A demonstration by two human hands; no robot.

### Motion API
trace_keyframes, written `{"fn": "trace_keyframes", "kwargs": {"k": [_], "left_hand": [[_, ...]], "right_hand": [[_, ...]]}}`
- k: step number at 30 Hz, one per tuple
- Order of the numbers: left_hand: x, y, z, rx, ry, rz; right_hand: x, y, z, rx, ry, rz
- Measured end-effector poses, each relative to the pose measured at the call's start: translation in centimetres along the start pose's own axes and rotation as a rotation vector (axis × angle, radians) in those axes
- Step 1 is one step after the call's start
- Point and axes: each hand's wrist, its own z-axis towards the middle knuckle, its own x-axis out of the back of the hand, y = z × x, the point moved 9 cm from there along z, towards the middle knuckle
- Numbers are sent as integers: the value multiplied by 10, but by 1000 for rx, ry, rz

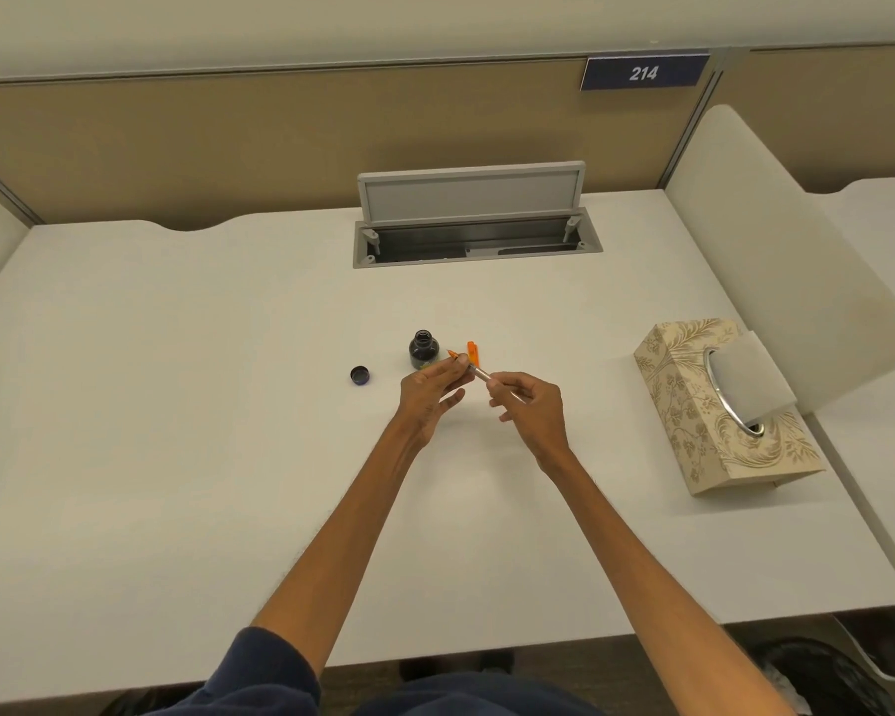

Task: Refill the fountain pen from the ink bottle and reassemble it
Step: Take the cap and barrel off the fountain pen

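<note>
Above the white desk (177, 405), beside the open dark glass ink bottle (423, 349), my left hand (431, 387) pinches the orange fountain pen section (456, 358) and my right hand (530, 405) its thin converter (482, 375); both grips are closed. It seems light, slippery and fragile, so I avoid the nib.

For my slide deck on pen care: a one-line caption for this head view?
Both hands hold the fountain pen beside the open ink bottle, its cap set aside.
</note>
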Motion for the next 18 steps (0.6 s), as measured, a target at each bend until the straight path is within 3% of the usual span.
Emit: {"fn": "trace_keyframes", "kwargs": {"k": [18], "left_hand": [[-4,0,-1,4,17,-15]], "right_hand": [[1,2,1,-30,10,68]]}}
